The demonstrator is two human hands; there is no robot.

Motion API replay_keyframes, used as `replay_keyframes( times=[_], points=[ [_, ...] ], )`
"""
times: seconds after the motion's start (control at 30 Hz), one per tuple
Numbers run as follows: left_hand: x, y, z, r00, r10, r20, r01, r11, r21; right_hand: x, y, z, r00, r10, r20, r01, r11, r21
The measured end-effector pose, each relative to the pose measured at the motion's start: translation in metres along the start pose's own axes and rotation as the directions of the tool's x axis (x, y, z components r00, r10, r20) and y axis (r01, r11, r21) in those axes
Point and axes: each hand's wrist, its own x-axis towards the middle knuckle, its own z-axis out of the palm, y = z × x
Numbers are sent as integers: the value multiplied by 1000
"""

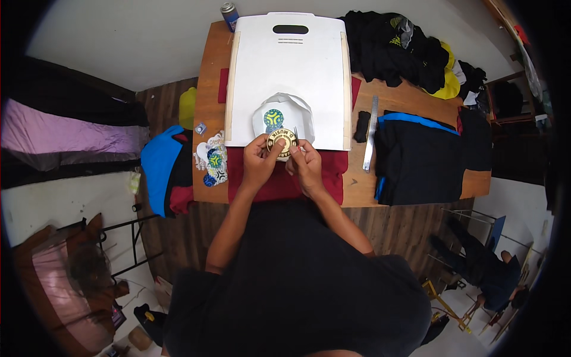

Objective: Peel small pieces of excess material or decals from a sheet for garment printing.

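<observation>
Both hands are together over the near edge of a white board [288, 65] with an oval handle slot. My left hand [259, 163] pinches a round black-and-cream printed emblem [282, 143] between thumb and fingers. My right hand [307, 168] is closed at the emblem's right edge. A thin dark pointed thing shows above its fingers; its kind is unclear. Just behind the emblem lies a whitish translucent sheet [303, 110] with curled edges, bearing round green-and-blue printed emblems [273, 118]. Dark red cloth [333, 172] spreads under the board and below the hands.
Cut emblem scraps [213, 160] lie at the table's left. On the right are a metal ruler [371, 134], a small black item [361, 127] and folded black-and-blue garments [422, 160]. Dark clothes [392, 50] and a spray can [229, 16] are at the back. Another person [493, 276] is at lower right.
</observation>
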Motion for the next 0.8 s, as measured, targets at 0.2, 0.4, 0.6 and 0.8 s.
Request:
replay_keyframes(
  times=[0.2, 0.4, 0.6, 0.8],
  points=[
    [-2, -2, 5, 997, 43, -61, -42, 999, 16, 3, 1, 7, 997, -45, -58, 48, 997, 56],
    [1, 0, 2, 993, 57, -106, -62, 997, -39, -1, 2, -1, 998, -55, 33, 52, 996, 76],
    [1, 2, 0, 992, 50, -112, -55, 998, -41, -6, 1, -10, 994, -22, 108, 17, 999, 51],
    [1, 1, 0, 994, 42, -96, -46, 998, -45, -6, 0, -10, 992, -19, 122, 14, 999, 37]
  ],
)
